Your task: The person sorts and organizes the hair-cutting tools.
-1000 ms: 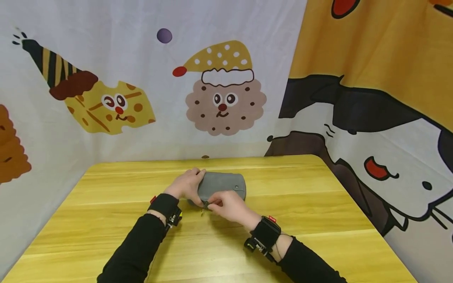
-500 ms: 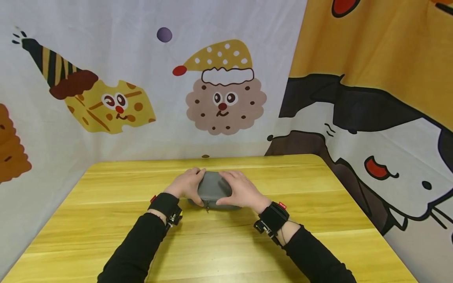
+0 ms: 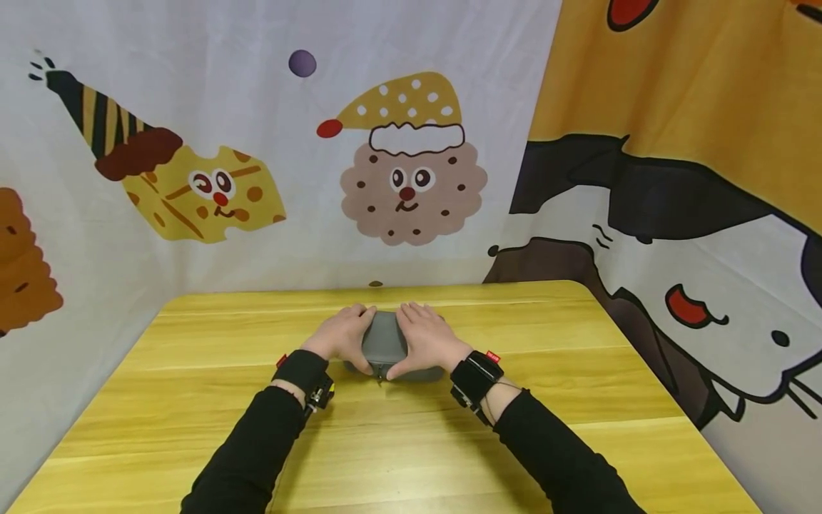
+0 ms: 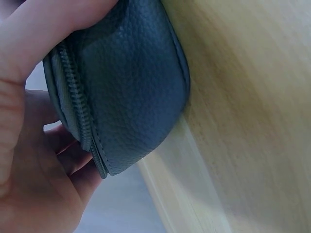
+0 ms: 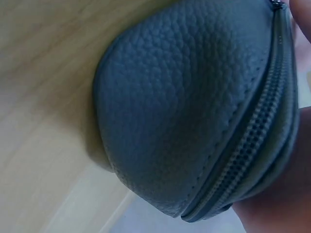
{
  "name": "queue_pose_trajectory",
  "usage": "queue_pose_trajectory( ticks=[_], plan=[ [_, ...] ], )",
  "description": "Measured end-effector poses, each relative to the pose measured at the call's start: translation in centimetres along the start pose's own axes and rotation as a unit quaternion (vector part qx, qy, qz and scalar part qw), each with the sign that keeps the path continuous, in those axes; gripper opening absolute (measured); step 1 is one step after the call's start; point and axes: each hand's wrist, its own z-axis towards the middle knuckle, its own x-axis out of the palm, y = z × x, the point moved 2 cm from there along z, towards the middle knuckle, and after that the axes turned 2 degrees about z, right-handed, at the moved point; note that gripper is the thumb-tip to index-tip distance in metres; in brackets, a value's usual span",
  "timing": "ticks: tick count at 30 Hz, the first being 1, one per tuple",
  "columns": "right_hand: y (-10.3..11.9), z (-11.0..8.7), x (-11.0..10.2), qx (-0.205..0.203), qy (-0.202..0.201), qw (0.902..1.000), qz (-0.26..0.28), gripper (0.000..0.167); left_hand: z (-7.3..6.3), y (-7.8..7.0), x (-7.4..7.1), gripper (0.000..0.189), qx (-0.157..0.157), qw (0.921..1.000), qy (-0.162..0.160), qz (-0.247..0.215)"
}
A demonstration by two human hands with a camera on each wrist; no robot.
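A grey leather-look zip pouch (image 3: 385,339) lies on the wooden table between both hands. My left hand (image 3: 340,335) grips its left end, thumb at the front and fingers over the far side. On the right, my right hand (image 3: 427,339) holds the pouch the same way, covering most of that end. A small zipper pull hangs at the front, near the thumbs. In the right wrist view, the zipper (image 5: 252,131) runs around the pouch's end with its teeth looking joined. The left wrist view shows the pouch's pebbled side (image 4: 131,87) with the thumb above.
The yellow wood-grain table (image 3: 385,450) reaches back to a cartoon-printed curtain (image 3: 257,264) at its far edge. Another part of the curtain (image 3: 738,300) hangs along the right. Both wrists wear black straps with small cameras.
My right hand has left the zipper pull at the pouch's front and moved onto its right end, then slid a little left across the top. The left hand has kept its hold.
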Motion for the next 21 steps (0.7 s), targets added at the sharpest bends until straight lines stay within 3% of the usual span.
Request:
queue_pose_trajectory(
  ticks=[10,21],
  plan=[
    [-0.4,1.0,0.3,-0.003,0.056,0.9979,-0.033,0.125,0.0,-0.4,0.0,0.125,-0.002,1.0,-0.008,0.003],
    [-1.8,1.7,0.6,-0.027,0.066,0.9973,-0.018,0.125,-0.1,-1.3,0.3,0.124,-0.028,0.9993,-0.023,0.004]
  ],
)
